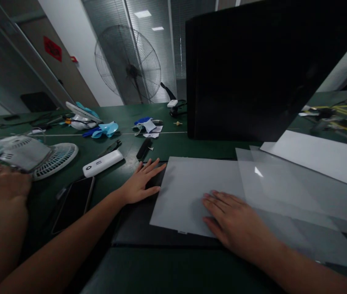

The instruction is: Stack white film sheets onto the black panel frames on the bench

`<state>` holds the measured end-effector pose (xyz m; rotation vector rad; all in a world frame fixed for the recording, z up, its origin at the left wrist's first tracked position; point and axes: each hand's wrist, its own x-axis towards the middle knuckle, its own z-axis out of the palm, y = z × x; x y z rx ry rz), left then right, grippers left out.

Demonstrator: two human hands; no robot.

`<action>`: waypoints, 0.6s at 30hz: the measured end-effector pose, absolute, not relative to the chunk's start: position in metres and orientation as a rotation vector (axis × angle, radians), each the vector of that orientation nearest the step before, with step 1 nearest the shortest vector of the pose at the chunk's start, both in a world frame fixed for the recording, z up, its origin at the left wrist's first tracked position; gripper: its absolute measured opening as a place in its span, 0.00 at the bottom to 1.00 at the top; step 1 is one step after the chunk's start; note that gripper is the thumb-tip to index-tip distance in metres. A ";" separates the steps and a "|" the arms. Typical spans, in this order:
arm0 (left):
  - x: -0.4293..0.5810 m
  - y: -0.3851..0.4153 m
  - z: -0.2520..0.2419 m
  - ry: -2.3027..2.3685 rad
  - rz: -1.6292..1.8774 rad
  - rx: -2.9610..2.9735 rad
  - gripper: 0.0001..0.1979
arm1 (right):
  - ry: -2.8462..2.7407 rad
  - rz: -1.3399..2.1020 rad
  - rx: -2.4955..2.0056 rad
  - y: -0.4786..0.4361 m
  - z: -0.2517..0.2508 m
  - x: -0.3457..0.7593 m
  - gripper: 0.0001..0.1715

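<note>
Translucent grey sheet [185, 192] lying flat on a black panel [139, 228], itself flat on the green table [173, 269], just in front of the camera. Pressed down near its near edge by the right hand [234, 220], palm flat, fingers spread and pointing left, closed on nothing. Left hand [139, 183] resting flat at the sheet's left edge, fingers extended, fingertips on the black panel and touching the sheet's border; also gripping nothing. Both hands open, set well apart across the sheet.

Overlapping to the right, further clear film sheets [286, 192] fanned out, with a white sheet [320, 157] beyond them. Behind, a large black board [253, 69] standing tilted, blocking much of the background.

Left of the left hand: a dark phone [72, 202] lying flat, a white power bank [102, 163] beside it, a small black stick-shaped object [144, 149] farther back. At far left, another person's hand [3, 185] on a white fan grille [50, 157]. Farther back on the table, blue and white scraps [147, 124], blue pieces [102, 130]. Large standing fan [128, 65] by the blinds.
</note>
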<state>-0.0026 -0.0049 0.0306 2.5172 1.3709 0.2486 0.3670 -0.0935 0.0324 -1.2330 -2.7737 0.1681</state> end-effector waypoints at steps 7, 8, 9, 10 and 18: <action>0.002 -0.003 0.033 1.434 0.297 2.463 0.32 | -2.847 0.685 -0.957 -0.100 0.061 0.360 0.44; 0.003 -0.002 0.032 1.458 0.332 2.438 0.31 | -2.839 0.629 -0.982 -0.096 0.060 0.364 0.43; 0.002 0.000 0.031 1.480 0.376 2.410 0.30 | -2.821 0.524 -1.039 -0.090 0.057 0.371 0.42; 0.002 0.001 0.029 1.500 0.422 2.381 0.29 | -2.782 0.373 -1.133 -0.083 0.053 0.380 0.41; -0.006 0.010 0.021 1.566 0.574 2.275 0.33 | -2.310 -0.490 -1.956 -0.041 0.024 0.453 0.40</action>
